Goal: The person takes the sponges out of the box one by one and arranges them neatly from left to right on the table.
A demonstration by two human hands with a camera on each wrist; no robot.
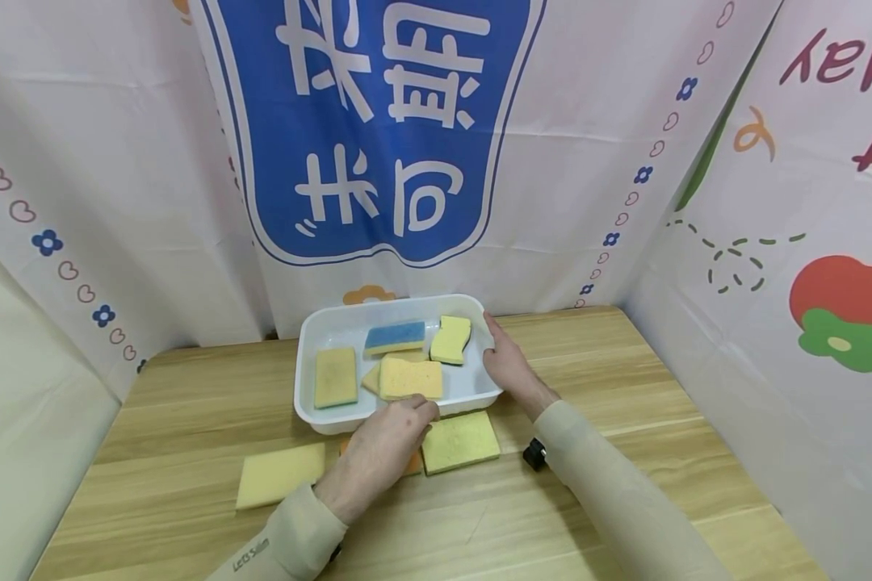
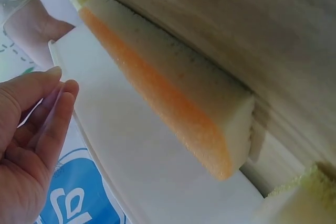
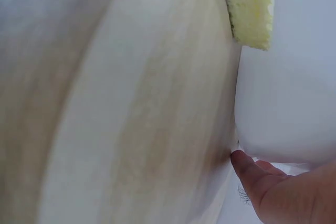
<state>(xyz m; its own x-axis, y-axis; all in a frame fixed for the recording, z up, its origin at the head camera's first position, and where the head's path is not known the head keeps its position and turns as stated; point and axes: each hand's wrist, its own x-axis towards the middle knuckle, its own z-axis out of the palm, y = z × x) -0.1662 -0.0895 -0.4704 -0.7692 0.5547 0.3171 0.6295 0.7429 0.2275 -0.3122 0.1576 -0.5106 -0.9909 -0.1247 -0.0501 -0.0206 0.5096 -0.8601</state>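
Observation:
A white plastic tub (image 1: 472, 386) stands on the table. My right hand (image 1: 510, 365) holds its right end, thumb at the rim and fingers along the outer wall. Above the tub's near rim is my left hand (image 1: 387, 450), its loosely bent fingers apart from the thumb in the left wrist view, with nothing between them. Just beyond it lies a pale yellow sponge (image 1: 411, 379), on top of another sponge. Also inside are a blue-topped sponge (image 1: 395, 336), a wavy yellow sponge (image 1: 450, 340) and a yellow-green sponge (image 1: 336, 378).
Along the tub's near side, an orange-and-cream sponge (image 2: 173, 93) stands partly behind my left hand in the head view. A yellow sponge (image 1: 461, 441) lies to its right, another yellow sponge (image 1: 279, 474) to its left. Printed curtains (image 1: 552, 202) hang behind the wooden table (image 1: 625, 387).

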